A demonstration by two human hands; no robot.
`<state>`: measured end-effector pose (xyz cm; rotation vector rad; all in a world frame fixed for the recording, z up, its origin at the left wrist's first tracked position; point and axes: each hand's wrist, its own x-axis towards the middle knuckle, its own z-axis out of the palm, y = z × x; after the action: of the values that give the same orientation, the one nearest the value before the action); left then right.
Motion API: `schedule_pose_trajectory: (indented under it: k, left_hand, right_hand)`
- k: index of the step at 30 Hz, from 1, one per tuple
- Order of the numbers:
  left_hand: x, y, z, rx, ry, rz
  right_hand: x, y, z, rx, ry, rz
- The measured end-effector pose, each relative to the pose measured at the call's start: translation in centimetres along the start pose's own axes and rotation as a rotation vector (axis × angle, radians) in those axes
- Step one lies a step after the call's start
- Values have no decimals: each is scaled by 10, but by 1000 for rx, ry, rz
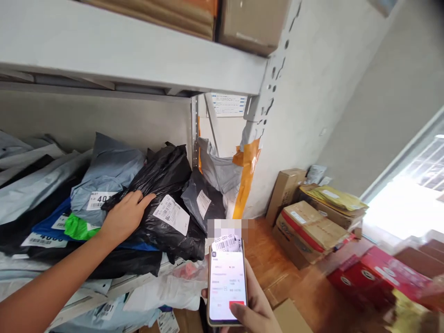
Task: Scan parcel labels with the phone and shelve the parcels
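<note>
My left hand [128,212] reaches onto the shelf, its fingers curled on the side of a black plastic parcel bag [166,175]. A white shipping label [172,215] faces me on that bag. In my right hand [255,305] is a smartphone [227,282], held upright. Its screen shows a camera view of a label above lines of text, and my thumb rests on a red button near the bottom. Left of the black bag lies a grey parcel bag [114,162] with a numbered label, partly behind my hand. A darker grey parcel [204,199] leans on the right.
A white metal rack beam [138,60] runs overhead, carrying cardboard boxes [253,23]. The rack's upright [263,115] has orange tape on it. More bagged parcels [145,314] lie on a lower level. Cartons [312,226] and red boxes [381,273] stand on the floor at right.
</note>
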<state>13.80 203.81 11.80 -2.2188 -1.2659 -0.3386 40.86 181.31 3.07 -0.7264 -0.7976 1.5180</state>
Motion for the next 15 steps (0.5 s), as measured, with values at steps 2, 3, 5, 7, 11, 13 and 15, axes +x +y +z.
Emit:
schedule_pose_trajectory:
  k: [2, 3, 5, 7, 11, 13, 15]
  left_hand:
    - [1, 1, -1, -22, -13, 0]
    - [1, 1, -2, -31, -23, -3]
    - [2, 3, -6, -34, -52, -11]
    - [4, 8, -15, -14, -98, -36]
    - [14, 33, -47, 49, -138, -131]
    - [28, 50, -65, -16, -176, -138]
    - [49, 66, -77, -120, -255, -136]
  right_hand:
    - [2, -2, 4, -6, -24, -35]
    - [2, -2, 5, -13, -46, -61]
    - [3, -1, 6, -33, -93, -113]
    - [2, 1, 8, -39, -114, -140]
    - [-5, 6, 13, 62, -52, -119]
    - [-9, 9, 14, 147, -25, -127]
    - [-11, 12, 12, 214, 5, -138]
